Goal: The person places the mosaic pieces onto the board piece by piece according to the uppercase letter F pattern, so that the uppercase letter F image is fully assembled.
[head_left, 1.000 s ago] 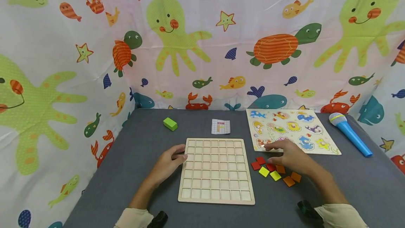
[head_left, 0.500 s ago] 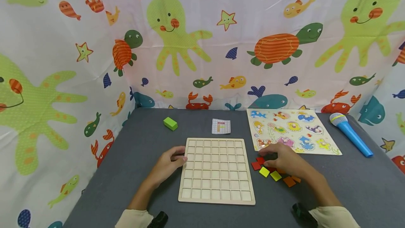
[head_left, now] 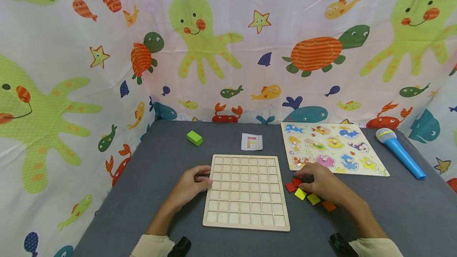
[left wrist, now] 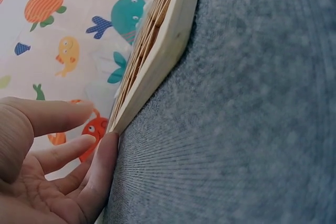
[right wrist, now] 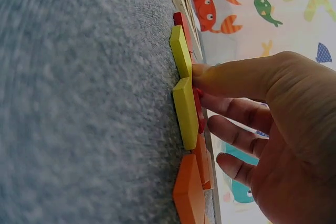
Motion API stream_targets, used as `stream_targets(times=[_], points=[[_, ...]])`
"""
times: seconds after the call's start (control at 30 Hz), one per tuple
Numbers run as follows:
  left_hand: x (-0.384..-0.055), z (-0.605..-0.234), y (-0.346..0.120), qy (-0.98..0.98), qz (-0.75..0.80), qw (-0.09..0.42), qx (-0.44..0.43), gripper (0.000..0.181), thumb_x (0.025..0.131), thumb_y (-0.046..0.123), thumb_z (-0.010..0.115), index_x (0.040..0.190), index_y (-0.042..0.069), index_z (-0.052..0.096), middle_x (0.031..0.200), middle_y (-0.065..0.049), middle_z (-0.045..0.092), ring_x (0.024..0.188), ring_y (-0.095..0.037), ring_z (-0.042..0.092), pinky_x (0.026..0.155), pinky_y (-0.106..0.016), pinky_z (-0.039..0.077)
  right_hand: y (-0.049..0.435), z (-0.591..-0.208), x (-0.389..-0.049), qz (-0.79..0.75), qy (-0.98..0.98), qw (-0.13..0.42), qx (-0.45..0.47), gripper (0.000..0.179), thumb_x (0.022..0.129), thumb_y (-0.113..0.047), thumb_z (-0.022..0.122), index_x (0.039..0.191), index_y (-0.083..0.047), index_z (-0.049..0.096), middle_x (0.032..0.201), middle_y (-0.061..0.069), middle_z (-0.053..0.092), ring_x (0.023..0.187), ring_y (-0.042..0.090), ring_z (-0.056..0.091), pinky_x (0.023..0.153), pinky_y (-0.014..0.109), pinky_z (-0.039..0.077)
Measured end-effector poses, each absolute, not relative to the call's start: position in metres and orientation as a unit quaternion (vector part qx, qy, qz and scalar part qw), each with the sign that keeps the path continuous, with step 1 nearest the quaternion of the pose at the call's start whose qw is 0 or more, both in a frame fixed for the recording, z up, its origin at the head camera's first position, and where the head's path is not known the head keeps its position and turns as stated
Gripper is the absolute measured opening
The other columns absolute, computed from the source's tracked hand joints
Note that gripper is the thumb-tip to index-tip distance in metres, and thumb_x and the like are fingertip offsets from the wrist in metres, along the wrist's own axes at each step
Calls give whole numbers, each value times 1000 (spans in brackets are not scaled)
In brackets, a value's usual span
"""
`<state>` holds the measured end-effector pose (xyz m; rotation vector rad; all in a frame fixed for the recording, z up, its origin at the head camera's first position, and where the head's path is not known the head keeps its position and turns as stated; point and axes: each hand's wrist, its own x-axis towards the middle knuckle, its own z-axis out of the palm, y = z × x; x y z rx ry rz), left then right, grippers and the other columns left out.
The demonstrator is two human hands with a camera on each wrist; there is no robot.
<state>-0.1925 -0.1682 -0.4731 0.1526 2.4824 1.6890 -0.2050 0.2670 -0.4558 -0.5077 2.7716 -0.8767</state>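
Note:
My left hand (head_left: 192, 183) touches the left edge of a wooden grid board (head_left: 246, 191) with its fingertips. In the left wrist view its fingers (left wrist: 107, 156) lie against the board's pale rim (left wrist: 157, 59). My right hand (head_left: 323, 181) is low over a pile of small square tiles, thumb and index finger apart around red tiles (head_left: 297, 182). In the right wrist view the thumb tip is beside a yellow tile (right wrist: 181, 51), close to a red tile (right wrist: 198, 109). A second yellow tile (head_left: 313, 199) and an orange tile (head_left: 329, 206) lie nearer me. The hand hides part of the pile.
Behind the board lies a small printed grid card (head_left: 251, 142), with a green block (head_left: 194, 138) to its left. A sea-animal puzzle board (head_left: 335, 148) lies back right, just behind the tiles. A blue toy microphone (head_left: 401, 154) is at the far right.
My right hand has come down from the puzzle board's front edge onto the tiles, covering some red and orange ones. My left hand has stayed at the grid board's edge.

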Motion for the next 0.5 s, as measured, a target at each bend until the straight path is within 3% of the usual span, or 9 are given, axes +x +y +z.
stream_targets(times=[0.5], points=[[-197, -473, -166, 822, 564, 67, 45, 51, 94, 6, 78, 143, 4, 64, 140, -14, 66, 109, -22, 71, 81, -32, 61, 266, -457, -205, -270, 941, 67, -190, 24, 95, -24, 80, 115, -11, 81, 105, -3, 69, 90, 15, 53, 75, 30, 47]])
